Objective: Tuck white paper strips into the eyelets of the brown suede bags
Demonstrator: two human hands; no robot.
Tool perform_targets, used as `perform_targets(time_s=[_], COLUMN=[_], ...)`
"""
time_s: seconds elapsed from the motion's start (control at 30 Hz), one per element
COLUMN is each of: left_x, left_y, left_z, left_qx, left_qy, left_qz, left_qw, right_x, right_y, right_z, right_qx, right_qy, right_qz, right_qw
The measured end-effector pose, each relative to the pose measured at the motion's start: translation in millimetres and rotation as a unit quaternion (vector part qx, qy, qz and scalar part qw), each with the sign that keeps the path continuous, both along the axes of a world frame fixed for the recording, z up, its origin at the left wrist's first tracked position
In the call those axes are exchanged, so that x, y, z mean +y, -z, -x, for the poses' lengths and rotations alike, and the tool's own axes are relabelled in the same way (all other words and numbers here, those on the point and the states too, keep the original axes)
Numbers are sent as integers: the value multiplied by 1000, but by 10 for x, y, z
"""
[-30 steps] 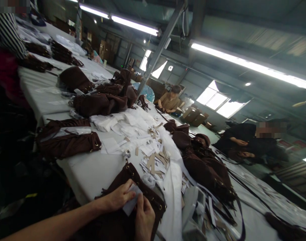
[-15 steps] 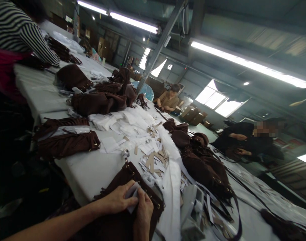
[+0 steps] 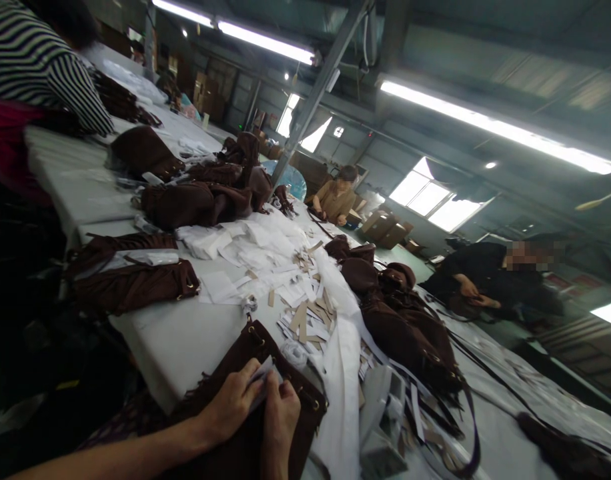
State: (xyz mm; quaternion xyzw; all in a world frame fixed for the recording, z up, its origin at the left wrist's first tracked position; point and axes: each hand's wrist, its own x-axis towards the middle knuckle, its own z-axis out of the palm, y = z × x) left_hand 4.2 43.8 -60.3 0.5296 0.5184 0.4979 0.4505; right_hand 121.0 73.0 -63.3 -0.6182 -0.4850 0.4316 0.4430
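Observation:
A brown suede bag (image 3: 245, 353) with brass eyelets lies at the near edge of the white table (image 3: 185, 340). Both of my hands rest on it. My left hand (image 3: 233, 403) and my right hand (image 3: 280, 417) meet over a small white paper piece (image 3: 263, 375), fingers closed and pinching it against the bag. Most of the paper is hidden between the fingers.
Loose white and tan paper tags (image 3: 305, 313) litter the table's middle. More brown bags (image 3: 130, 280) lie left, another pile (image 3: 410, 333) right. A person in a striped sleeve (image 3: 40, 67) stands far left; two other people (image 3: 490, 280) sit beyond the table.
My hands have drawn closer together and folded the white paper smaller against the bag. The view has shifted slightly; the striped-sleeve person has leaned further in at the left.

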Motion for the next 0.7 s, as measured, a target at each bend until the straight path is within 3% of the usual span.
perform_targets(time_s=[0.13,0.37,0.57,0.7], left_x=[-53,-110,-87,-81], left_y=[-32,46,20,-12], left_z=[-6,7,71,74], left_qx=[-4,7,82,126], left_qy=[1,20,115,137], left_qz=[-51,-91,-106,-108], left_qw=[999,996,984,977], right_x=[-11,-2,-49,-86], right_y=[-27,134,91,50], right_z=[16,-42,-94,-110], right_qx=[6,119,174,199], right_qy=[8,12,-1,0], right_qz=[6,20,62,65], right_qw=[1000,993,983,978])
